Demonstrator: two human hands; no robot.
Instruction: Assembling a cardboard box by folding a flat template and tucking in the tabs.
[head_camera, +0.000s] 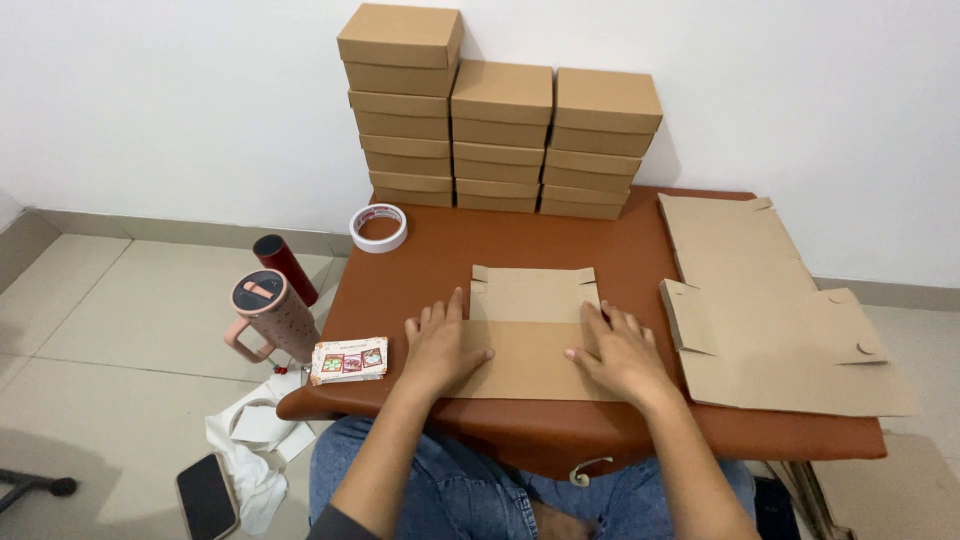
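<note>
A flat brown cardboard box blank lies on the brown table in front of me, its far flaps slightly raised. My left hand presses flat on the blank's left edge, fingers spread. Flat on its right part rests my right hand, fingers apart. Neither hand grips anything.
Three stacks of finished brown boxes stand against the wall at the back. A pile of unfolded blanks lies at the right. A tape roll and a small card pack sit at the left. Tumblers, cloth and a phone are on the floor.
</note>
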